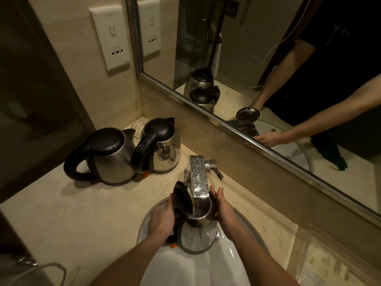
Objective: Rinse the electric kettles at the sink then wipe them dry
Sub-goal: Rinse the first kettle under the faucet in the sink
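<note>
A steel electric kettle with its black lid flipped open sits in the white sink, its mouth right under the chrome tap. My left hand grips the black handle on its left side. Pressed against the rim and right wall of the kettle is my right hand. Water shows inside the kettle's opening. Two more steel kettles with black lids stand on the counter at the back left: one further left, the other beside it. Both carry water drops.
The beige stone counter surrounds the sink. A mirror runs along the back wall, and a white socket plate sits on the left wall. A clear tray lies at the right; a white cable lies at the bottom left.
</note>
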